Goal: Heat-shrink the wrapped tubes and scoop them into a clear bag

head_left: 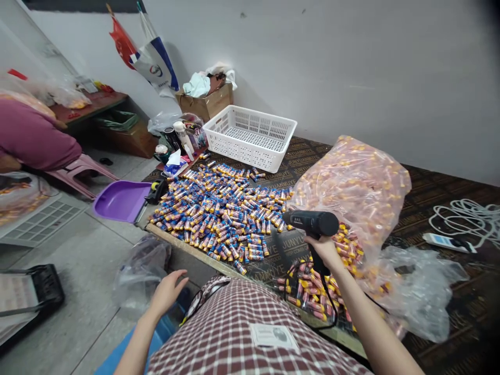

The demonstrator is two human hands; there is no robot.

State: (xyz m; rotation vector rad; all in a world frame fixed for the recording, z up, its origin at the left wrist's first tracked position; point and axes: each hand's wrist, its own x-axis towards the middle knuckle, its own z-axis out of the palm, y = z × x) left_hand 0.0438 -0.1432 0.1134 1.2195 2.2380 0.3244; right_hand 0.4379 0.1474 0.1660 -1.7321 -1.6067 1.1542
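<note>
My right hand (322,247) is wrapped round the grip of a black hair dryer (310,221), whose barrel points left above the table. Its cord hangs down over small pink cylinders with yellow ends (312,289) heaped at the table's front edge. Nothing is in my left hand (171,289); its fingers are apart, beside my lap and below the table edge. A broad pile of small blue-wrapped cylinders with yellow ends (222,208) covers the table's left part. More pink cylinders fill a large clear plastic bag (351,172) on the right.
Behind the pile stands a white plastic basket (250,153), with a cardboard box (207,104) beyond it. A purple dustpan (121,200) sits by the table's left corner. A coiled white cable (464,221) lies far right. At left, another person (35,130) sits on a pink stool (82,169).
</note>
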